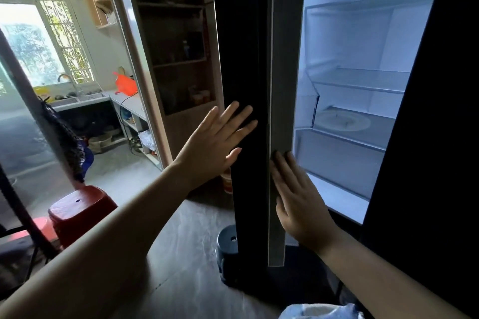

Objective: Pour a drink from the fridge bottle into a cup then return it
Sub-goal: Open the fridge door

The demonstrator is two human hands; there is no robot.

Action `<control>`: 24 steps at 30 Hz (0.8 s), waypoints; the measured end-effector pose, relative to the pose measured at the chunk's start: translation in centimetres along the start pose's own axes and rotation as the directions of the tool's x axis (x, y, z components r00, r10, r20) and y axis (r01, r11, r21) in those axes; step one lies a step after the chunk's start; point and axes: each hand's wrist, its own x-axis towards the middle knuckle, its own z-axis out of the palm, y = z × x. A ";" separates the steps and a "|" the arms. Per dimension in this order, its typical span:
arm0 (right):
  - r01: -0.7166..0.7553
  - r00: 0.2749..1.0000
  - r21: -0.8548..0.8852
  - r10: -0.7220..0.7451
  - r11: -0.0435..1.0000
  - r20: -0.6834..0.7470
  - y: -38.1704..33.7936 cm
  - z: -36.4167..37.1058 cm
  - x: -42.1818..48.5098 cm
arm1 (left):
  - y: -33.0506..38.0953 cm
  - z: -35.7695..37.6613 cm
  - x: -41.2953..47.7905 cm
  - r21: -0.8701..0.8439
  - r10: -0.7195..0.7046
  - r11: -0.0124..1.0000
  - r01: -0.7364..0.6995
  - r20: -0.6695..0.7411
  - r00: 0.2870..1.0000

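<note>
A black fridge door (243, 65) stands edge-on in the middle of the view, swung partly open. My left hand (215, 137) lies flat with fingers spread on its dark outer face. My right hand (298, 197) rests flat against the door's grey inner edge (283, 85). To the right, the lit fridge interior (357, 65) shows white shelves and a round plate (342, 120) on one shelf. I see no bottle and no cup in view.
A red plastic stool (80, 212) and a small dark blue stool (228, 243) stand on the floor near the door. A wooden shelf unit (178, 59) is behind the door. A sink counter (85, 98) with an orange bag (125, 84) is at the far left.
</note>
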 end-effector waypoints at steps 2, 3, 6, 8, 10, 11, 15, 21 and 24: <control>0.053 0.998 -0.057 -0.051 0.997 0.029 -0.8 1.1 0.5 | -1.2 0.5 -1.3 -0.009 -0.029 1.000 0.029 0.022 0.999; 0.068 0.997 -0.065 -0.066 0.996 0.031 -1.2 1.8 0.9 | -1.8 0.6 -2.0 -0.025 -0.052 0.998 0.053 0.025 0.998; 0.102 0.994 -0.087 -0.098 0.991 0.051 -3.3 4.0 2.5 | -3.0 0.6 -3.9 -0.124 -0.133 0.984 0.131 -0.004 0.991; 0.112 0.993 -0.110 -0.107 0.988 0.058 -4.8 5.5 3.8 | -3.7 0.5 -4.9 -0.213 -0.148 0.968 0.134 -0.051 0.988; 0.119 0.991 -0.134 -0.110 0.984 0.071 -6.3 7.0 5.2 | -4.6 0.6 -5.4 -0.259 -0.104 0.963 0.076 -0.093 0.990; 0.120 0.991 -0.143 -0.109 0.982 0.079 -7.1 7.8 5.9 | -5.2 0.9 -5.7 -0.263 -0.072 0.964 0.043 -0.099 0.992; 0.123 0.989 -0.180 -0.104 0.976 0.108 -9.8 10.8 9.2 | -9.1 2.7 -6.7 -0.285 -0.020 0.959 0.005 -0.047 0.999; 0.129 0.985 -0.256 -0.095 0.958 0.141 -13.0 15.3 14.2 | -14.5 7.3 -9.2 -0.331 -0.021 0.943 0.019 -0.004 1.000; 0.108 0.986 -0.294 -0.066 0.950 0.151 -14.5 17.3 16.7 | -16.3 9.9 -10.0 -0.466 -0.031 0.884 0.036 0.018 0.999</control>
